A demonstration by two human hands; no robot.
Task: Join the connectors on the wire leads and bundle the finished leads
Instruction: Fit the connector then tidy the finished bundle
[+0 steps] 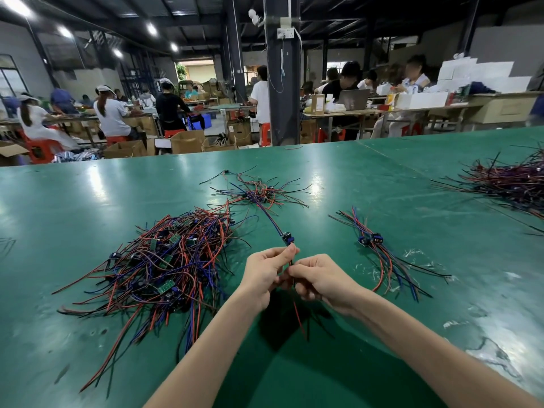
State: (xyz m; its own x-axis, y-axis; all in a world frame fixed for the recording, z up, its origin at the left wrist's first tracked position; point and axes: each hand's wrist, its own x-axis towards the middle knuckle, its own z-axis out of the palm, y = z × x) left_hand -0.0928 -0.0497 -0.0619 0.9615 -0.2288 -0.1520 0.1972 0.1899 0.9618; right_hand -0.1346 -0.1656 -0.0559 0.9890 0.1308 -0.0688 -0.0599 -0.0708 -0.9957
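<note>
My left hand (pixel 266 272) and my right hand (pixel 321 278) meet above the green table (pixel 88 201), both pinching one wire lead. Its dark blue connector (pixel 288 238) sticks up just past my left fingertips, with blue and red wires trailing away toward the far pile. Red and black wire ends (pixel 298 313) hang down below my hands. A big tangle of red, blue and black leads with small green boards (pixel 164 260) lies to the left. A small group of joined leads (pixel 379 251) lies to the right.
A smaller scatter of leads (pixel 259 192) sits farther back at centre. Another heap of wires (pixel 512 181) lies at the far right edge. Clear plastic scraps (pixel 412 254) dot the table on the right. Beyond the table, people work at other benches.
</note>
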